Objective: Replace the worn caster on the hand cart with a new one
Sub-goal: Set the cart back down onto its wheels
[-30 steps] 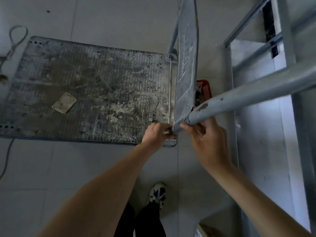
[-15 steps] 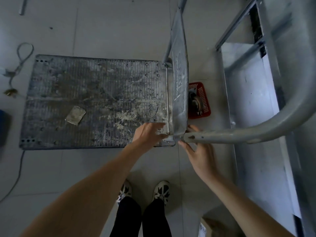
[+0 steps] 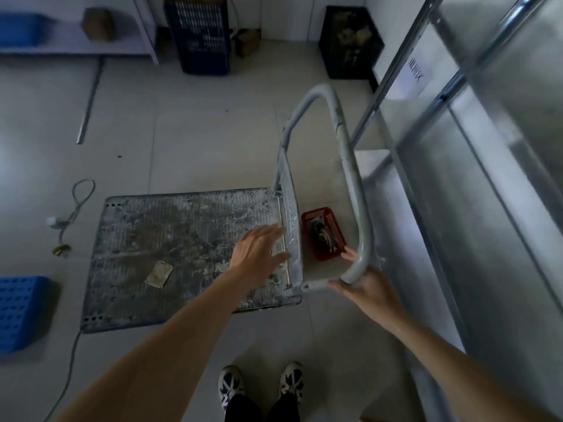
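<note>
Gripping the tubular handle (image 3: 350, 166), right hand (image 3: 367, 289); ribbed cart deck (image 3: 170, 239) flat.

Floor (image 3: 198, 141): laid in pale grey tiles, dimly lit. Metal shelving (image 3: 487, 184) is set along the right side. Two dark crates (image 3: 202, 35) are stood against the far white wall (image 3: 274, 13). Low shelf (image 3: 70, 50) is placed far left.
</note>
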`<state>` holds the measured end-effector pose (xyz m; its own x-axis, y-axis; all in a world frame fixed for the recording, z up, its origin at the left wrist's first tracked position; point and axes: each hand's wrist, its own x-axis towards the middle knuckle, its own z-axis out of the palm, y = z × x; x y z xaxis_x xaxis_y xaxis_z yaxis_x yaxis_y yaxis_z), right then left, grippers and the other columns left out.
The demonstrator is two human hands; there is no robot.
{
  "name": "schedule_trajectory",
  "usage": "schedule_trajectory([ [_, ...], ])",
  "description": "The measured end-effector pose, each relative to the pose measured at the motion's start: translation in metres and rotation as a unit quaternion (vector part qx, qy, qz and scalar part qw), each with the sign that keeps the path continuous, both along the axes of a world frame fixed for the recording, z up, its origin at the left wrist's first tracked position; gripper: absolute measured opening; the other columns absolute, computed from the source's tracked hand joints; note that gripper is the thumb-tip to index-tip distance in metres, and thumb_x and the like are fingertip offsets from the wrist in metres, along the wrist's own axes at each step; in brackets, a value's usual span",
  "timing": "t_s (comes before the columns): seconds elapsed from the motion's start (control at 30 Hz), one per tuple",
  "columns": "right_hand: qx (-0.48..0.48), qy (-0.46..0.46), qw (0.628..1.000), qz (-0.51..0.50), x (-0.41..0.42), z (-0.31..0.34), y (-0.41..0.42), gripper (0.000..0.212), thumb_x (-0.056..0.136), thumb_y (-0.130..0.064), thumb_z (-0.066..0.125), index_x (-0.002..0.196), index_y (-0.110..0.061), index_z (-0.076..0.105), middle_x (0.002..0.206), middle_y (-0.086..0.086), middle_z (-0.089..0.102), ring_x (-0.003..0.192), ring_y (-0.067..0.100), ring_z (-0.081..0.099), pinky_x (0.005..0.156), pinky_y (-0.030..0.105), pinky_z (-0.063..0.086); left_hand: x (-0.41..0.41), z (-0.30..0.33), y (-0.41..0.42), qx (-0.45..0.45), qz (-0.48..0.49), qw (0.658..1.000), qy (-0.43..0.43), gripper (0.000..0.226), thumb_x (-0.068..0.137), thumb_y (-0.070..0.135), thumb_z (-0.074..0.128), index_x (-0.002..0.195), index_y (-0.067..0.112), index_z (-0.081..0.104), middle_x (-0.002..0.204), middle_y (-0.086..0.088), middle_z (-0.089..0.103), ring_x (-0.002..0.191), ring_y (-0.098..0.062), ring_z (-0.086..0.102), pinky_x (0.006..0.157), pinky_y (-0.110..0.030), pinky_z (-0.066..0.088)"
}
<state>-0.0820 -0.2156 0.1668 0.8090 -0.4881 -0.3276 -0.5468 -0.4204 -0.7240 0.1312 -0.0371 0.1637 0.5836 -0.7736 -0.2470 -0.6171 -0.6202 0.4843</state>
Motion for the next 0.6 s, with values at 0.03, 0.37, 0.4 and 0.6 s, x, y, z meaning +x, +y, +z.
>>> schedule_trajectory([
  [0.03,0.002,-0.003,1.000,-0.018,0.000,0.014,-0.002,0.096,0.068,-0.084,0.067,0.140,-0.022,0.055,0.140,-0.014,0.056,0.127,0.002,0.055,0.104,0.032,0.051,0.000,0.015,-0.002,-0.003,-0.004,1.000,-0.005,0.067,0.097,0.053,0.058,0.155,0.030,0.035,0.162,0.007,0.035,0.149,-0.017,0.031,0.121,-0.038,0.025],
  [0.37,-0.040,-0.013,0.999,-0.030,0.042,0.092,-0.022,0.064,0.101,-0.044,0.055,0.157,-0.028,0.027,0.134,0.000,0.060,0.118,0.017,0.062,0.094,0.044,0.058,-0.007,0.109,-0.016,0.002,-0.059,0.997,-0.048,0.073,0.099,0.057,0.050,0.160,0.028,0.023,0.167,0.005,0.022,0.153,-0.016,0.021,0.124,-0.036,0.013],
  [0.4,-0.047,-0.001,0.999,-0.022,0.048,0.097,-0.023,0.065,0.102,-0.041,0.054,0.158,-0.028,0.024,0.140,0.003,0.057,0.121,0.020,0.060,0.096,0.045,0.056,-0.007,0.113,-0.014,0.010,-0.068,0.996,-0.053,0.074,0.099,0.058,0.049,0.161,0.028,0.020,0.168,0.005,0.019,0.154,-0.016,0.018,0.125,-0.036,0.011],
  [0.6,-0.071,0.053,0.996,-0.014,0.071,0.104,-0.022,0.079,0.104,-0.036,0.053,0.163,-0.020,0.004,0.155,0.011,0.042,0.124,0.026,0.058,0.089,0.032,0.053,-0.004,0.120,-0.001,0.037,-0.055,0.995,-0.070,0.080,0.098,0.063,0.045,0.162,0.030,0.009,0.170,0.003,0.007,0.156,-0.018,0.009,0.127,-0.039,0.006],
])
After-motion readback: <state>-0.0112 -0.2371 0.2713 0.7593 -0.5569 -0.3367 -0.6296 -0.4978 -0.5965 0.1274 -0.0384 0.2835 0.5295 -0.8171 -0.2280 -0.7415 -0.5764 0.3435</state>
